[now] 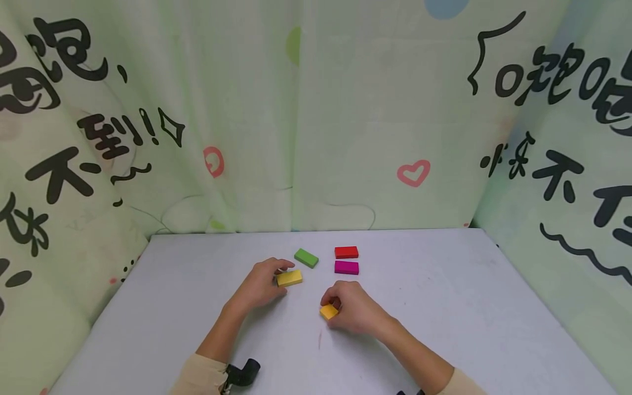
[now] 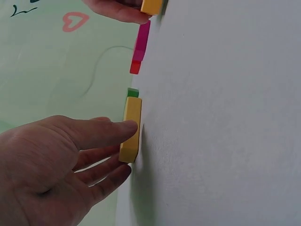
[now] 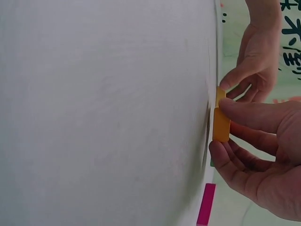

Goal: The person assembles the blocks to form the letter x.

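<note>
My left hand [image 1: 259, 283] pinches a yellow rectangular block [image 1: 289, 278] between thumb and fingers, a little above the white table. The left wrist view shows the thumb [image 2: 106, 133] flat along one face of that block. To the right and closer to me, my right hand [image 1: 356, 307] holds an orange-yellow block [image 1: 328, 312] by thumb and fingertips. In the right wrist view this orange-yellow block [image 3: 221, 125] overlaps the yellow one behind it. Just beyond the left fingers lies a green block [image 1: 306, 258], set at an angle.
A red block [image 1: 346, 252] and a magenta block [image 1: 346, 267] lie parallel on the white table [image 1: 444, 296], beyond the right hand. Pale green curtains [image 1: 345, 109] with dark lettering stand round the table's back and sides. A black device [image 1: 243, 373] sits at the left wrist.
</note>
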### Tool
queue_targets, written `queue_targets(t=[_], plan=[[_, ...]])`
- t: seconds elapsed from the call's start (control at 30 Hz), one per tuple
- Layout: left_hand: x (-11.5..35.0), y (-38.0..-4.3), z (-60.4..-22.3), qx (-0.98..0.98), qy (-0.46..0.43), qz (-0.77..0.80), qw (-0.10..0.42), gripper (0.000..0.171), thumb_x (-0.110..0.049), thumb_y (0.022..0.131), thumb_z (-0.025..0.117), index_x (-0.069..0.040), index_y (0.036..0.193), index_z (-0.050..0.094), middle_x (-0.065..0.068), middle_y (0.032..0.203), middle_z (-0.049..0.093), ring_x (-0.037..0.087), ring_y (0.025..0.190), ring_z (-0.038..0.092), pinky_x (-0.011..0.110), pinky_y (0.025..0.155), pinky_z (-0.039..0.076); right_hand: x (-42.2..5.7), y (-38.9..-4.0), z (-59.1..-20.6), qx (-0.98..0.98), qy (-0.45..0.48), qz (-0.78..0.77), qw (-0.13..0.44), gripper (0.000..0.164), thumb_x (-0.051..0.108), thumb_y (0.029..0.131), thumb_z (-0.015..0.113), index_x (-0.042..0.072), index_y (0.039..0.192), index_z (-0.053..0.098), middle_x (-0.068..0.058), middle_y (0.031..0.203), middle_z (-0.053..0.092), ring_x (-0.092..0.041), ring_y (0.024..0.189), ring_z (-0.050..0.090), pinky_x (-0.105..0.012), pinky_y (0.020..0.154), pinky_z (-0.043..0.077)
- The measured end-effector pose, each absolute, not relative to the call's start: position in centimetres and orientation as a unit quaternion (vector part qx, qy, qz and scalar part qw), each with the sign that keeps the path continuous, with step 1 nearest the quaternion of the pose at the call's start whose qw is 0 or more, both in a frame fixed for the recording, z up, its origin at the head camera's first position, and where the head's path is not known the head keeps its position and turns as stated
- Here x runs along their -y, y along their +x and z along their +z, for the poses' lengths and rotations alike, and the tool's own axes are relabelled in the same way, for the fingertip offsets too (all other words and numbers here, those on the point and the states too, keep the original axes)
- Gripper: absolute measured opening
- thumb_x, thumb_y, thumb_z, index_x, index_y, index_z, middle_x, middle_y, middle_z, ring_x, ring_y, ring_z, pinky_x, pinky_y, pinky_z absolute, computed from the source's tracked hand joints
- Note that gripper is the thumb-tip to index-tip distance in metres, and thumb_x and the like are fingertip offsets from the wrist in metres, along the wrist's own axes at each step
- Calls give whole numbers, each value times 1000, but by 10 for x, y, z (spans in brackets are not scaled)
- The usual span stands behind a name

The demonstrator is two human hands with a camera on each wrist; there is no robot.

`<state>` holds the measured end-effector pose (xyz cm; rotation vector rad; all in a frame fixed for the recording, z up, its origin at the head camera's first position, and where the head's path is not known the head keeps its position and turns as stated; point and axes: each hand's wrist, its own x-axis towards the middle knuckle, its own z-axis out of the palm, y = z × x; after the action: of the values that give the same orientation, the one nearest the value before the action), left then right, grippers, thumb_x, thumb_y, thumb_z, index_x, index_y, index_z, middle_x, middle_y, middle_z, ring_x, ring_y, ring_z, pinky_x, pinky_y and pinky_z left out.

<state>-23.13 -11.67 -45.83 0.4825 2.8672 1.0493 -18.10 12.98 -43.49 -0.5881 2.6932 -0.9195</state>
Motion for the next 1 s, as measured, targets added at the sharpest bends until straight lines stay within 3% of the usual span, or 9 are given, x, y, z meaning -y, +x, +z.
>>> queue_targets(t=[1.0], plan=[[113, -241, -458, -931, 181, 314, 28, 45, 11, 84, 75, -13, 123, 74, 6, 114, 71, 27, 108, 66, 43, 94, 58, -123, -183, -439, -916, -218, -315, 121, 26, 7, 76, 91, 10, 97, 77, 1, 90, 65, -13, 81, 59, -24, 73, 52]])
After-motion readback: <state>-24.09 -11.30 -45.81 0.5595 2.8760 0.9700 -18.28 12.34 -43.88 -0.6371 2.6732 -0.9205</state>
